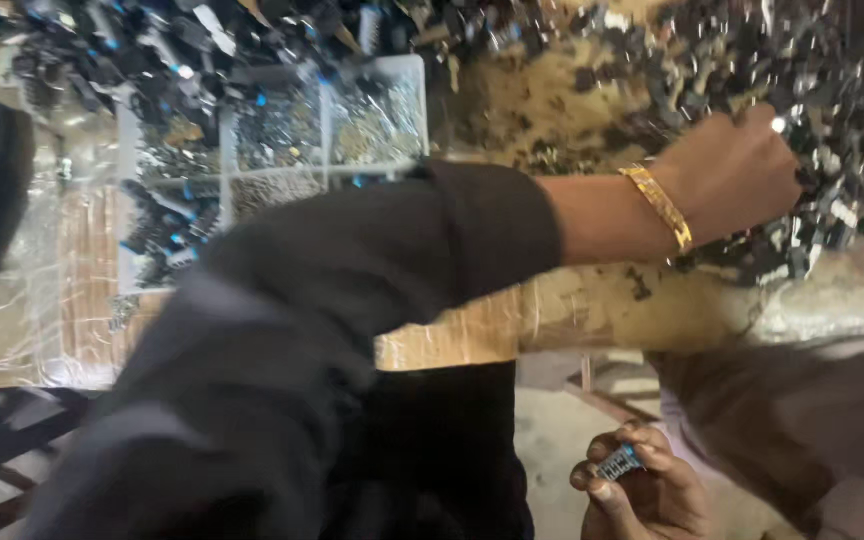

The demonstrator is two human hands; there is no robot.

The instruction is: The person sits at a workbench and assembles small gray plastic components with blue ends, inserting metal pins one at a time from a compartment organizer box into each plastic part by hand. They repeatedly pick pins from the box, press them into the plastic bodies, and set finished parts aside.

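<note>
A worktop [572,310] wrapped in clear film spans the frame. At upper right, the left hand [742,175] sinks closed fingers into a heap of small black parts [832,150]. At the lower edge, the right hand [647,490] pinches a small blue-edged part [619,463].

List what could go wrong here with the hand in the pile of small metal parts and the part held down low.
1. The left hand is buried in the heap of small dark metal parts; edges might nick fingers, or the bracelet might snag.
2. The sleeve sweeps across near the divided tray; it could knock parts out.
3. The right hand pinches a small part below the table edge; dropped, it would likely fall to the floor.
</note>
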